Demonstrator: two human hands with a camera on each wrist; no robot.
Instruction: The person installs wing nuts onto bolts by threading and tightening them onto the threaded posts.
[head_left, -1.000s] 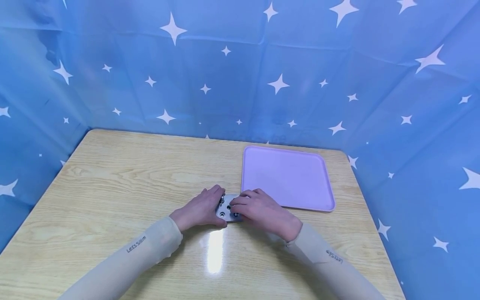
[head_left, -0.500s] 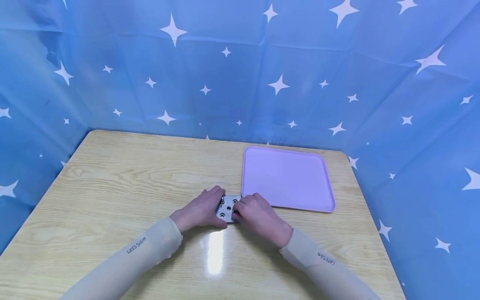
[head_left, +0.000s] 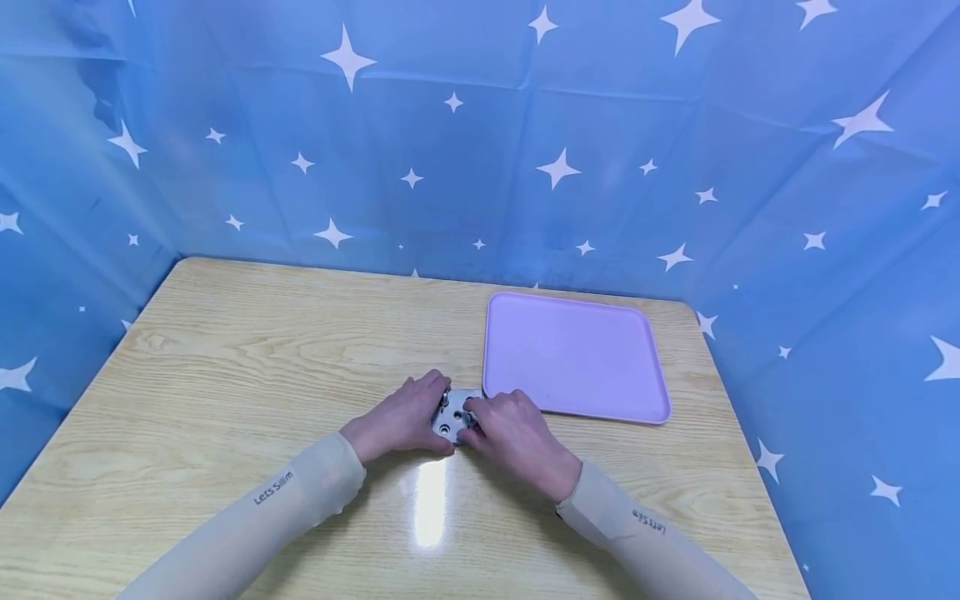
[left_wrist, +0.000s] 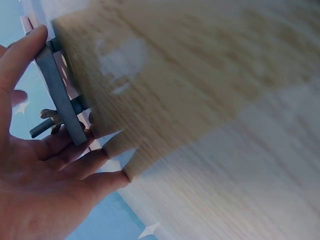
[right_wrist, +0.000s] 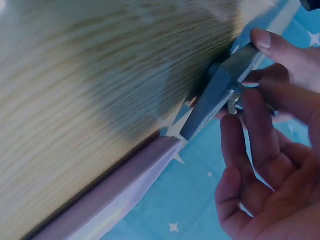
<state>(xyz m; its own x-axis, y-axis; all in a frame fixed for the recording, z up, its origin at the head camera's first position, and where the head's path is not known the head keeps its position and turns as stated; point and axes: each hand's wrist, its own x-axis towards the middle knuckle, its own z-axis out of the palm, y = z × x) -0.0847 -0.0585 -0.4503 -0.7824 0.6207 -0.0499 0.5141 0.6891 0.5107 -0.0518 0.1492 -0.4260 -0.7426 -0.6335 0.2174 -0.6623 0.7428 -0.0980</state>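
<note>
A thick metal plate (head_left: 453, 420) with several holes lies on the table in the head view. My left hand (head_left: 405, 418) grips its left side, thumb at the near edge and fingers at the far edge. In the left wrist view, a threaded bolt (left_wrist: 40, 128) with a wing nut (left_wrist: 51, 118) stands out of the plate's upper face, and bolt heads (left_wrist: 79, 103) show beneath it. My right hand (head_left: 517, 435) is at the plate's right side. Its thumb and forefinger pinch another wing nut (right_wrist: 232, 104) on a bolt, partly hidden by the fingers.
A purple tray (head_left: 573, 358) lies at the back right, its near left corner close to the plate. The wooden table (head_left: 300, 333) reaches a blue star-printed curtain (head_left: 480, 125) behind and at both sides.
My right hand has shifted slightly left and nearer, and its fingers have turned and closed about the wing nut. My left hand and the plate stay put.
</note>
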